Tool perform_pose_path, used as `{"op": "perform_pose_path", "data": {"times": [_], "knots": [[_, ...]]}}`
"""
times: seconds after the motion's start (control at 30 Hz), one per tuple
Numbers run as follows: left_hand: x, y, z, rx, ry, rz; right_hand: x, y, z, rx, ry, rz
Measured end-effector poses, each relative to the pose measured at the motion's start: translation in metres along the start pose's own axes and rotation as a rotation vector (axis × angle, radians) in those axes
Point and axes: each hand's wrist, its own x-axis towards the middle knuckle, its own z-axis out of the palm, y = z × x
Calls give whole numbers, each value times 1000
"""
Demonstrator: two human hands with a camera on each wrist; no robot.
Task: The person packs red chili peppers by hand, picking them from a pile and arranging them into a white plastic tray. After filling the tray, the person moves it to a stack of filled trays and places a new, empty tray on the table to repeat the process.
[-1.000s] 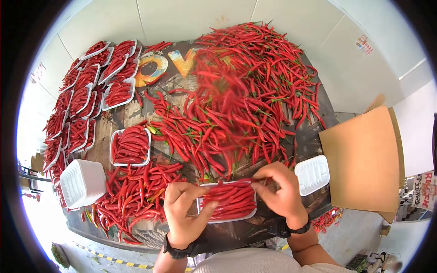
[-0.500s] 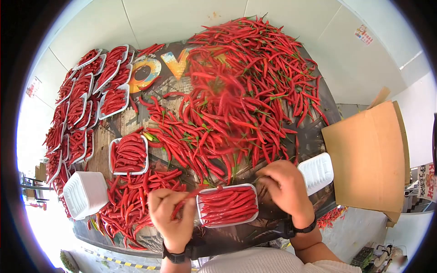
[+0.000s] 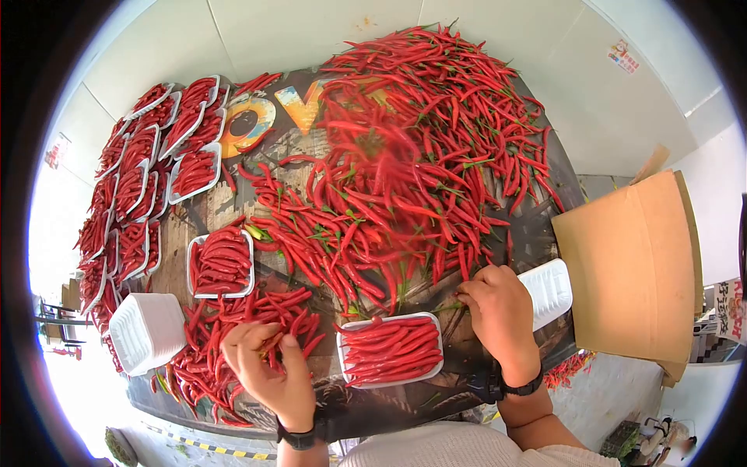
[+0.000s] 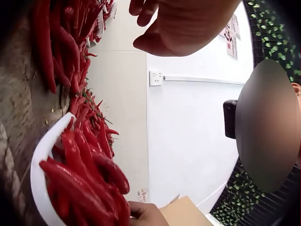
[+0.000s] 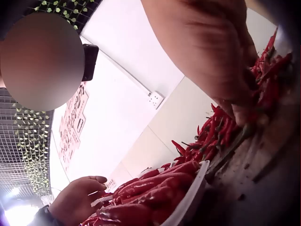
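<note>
In the head view my left hand (image 3: 272,373) is over the small heap of stemless red chillies (image 3: 206,342), fingers loosely bent and thumb apart. The left wrist view shows the left hand (image 4: 188,28) with nothing visible between its fingers. At the right, my right hand (image 3: 504,319) has its fingertips low over the table, pinching a thin green chilli stem (image 3: 447,309). This stem (image 5: 235,146) slants down from the thumb in the right wrist view. Between both hands stands a white tray (image 3: 341,359) filled with red chillies (image 3: 393,349) laid side by side.
A large pile of stemmed chillies (image 3: 467,156) covers the back and right. Filled trays (image 3: 140,187) are stacked at far left; another full tray (image 3: 221,261) stands nearer. A stack of trays (image 3: 144,333) is front left. White tray (image 3: 548,292) and cardboard box (image 3: 630,265) stand right.
My left hand has carried a red chilli left from the tray to the small heap and loosened its fingers. The right hand has shifted right, away from the tray.
</note>
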Motion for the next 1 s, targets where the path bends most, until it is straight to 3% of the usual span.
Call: {"op": "perform_pose_path", "data": {"times": [0.13,0.33,0.4,0.5,0.63,0.77,0.83,0.87,1.0], "knots": [[-4,11,2,-50,-138,-19,3,-1,6,-55,-17,-51],[-4,11,4,-111,-156,7,7,-10,5,110,163,-46],[-5,11,5,-133,-156,11,6,-16,3,475,177,-35],[-5,11,5,-135,-173,38,2,-22,5,705,155,-21],[-1,12,7,-135,-308,249,0,-35,5,788,124,-56],[-3,17,8,-125,-340,288,0,-29,21,810,127,-121],[-2,15,7,-128,-344,293,-1,-27,24,1245,103,178],[-2,13,6,-130,-324,266,-4,-19,22,1275,41,268],[-6,10,7,-168,-284,188,-4,-10,27,1493,67,460]]}}
